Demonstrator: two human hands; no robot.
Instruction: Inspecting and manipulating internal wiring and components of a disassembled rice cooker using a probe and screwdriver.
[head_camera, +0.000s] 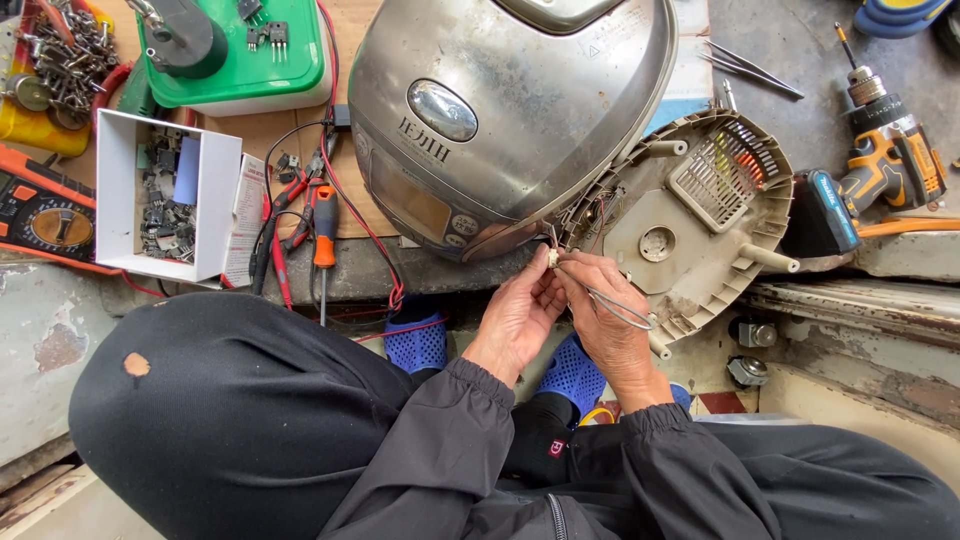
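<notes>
Pinching a small white connector (552, 258) between them, both hands meet at the lower edge of a silver rice cooker (510, 110) that lies tipped on its side. The left hand (518, 318) has its fingers (545, 290) curled closed against the connector from the left. The right hand (605, 320) closes on it from the right and also grips a pair of metal tweezers (622, 308), whose slim legs run out across the back of that hand toward the lower right. Thin wires (590, 215) lead from the connector up into the gap between the cooker's body and its grey plastic base plate (700, 225), which hangs open beside it, with a vent grille and round posts showing.

Just left of the cooker, an orange-handled screwdriver (324, 232) lies upright on the ledge among red and black test leads (285, 235). Further left stands an open white cardboard box (215, 200) filled with small dark electronic parts, and beside it an orange multimeter (40, 215). Above them sit a green-and-white tray (290, 70) and a yellow container of metal hardware (60, 60).

On the concrete to the right of the base plate rests a cordless drill (885, 165) in orange and black, and a second pair of tweezers (755, 65) lies near the top edge. Two bolts (748, 350) stand in the step below the base plate. Blue perforated slippers (418, 342) show under the hands, between the dark-trousered knees.
</notes>
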